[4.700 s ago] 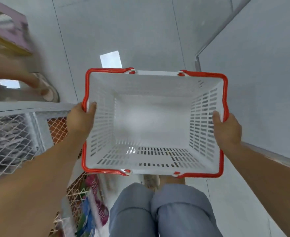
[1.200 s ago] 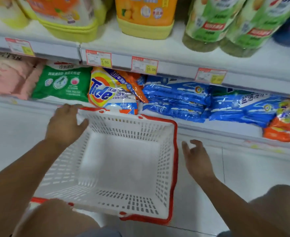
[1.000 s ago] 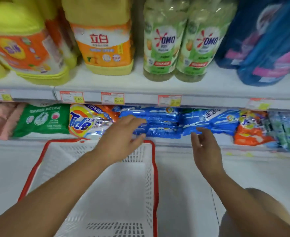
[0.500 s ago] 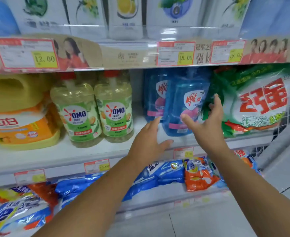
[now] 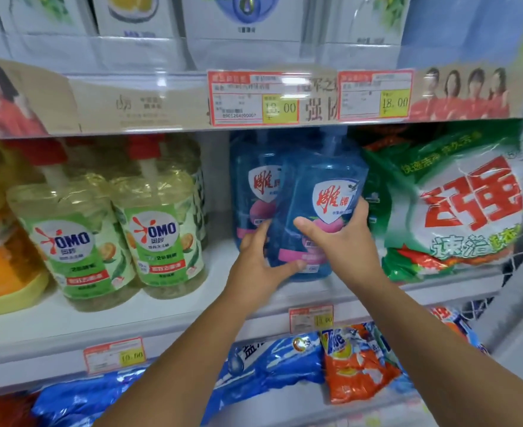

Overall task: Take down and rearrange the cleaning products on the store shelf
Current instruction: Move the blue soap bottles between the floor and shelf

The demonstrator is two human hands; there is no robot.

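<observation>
Head view: both hands clasp the front blue bottle on the middle shelf. The left grip curls round its lower left side and the right grip wraps across its front, likely two-handed because a full bottle is heavy and slick. The bottle leans slightly, between a twin blue bottle and a green bag. Legible: OMO on the green-labelled bottles, Tide on an orange bag below, 18.00 on the price tags above
</observation>
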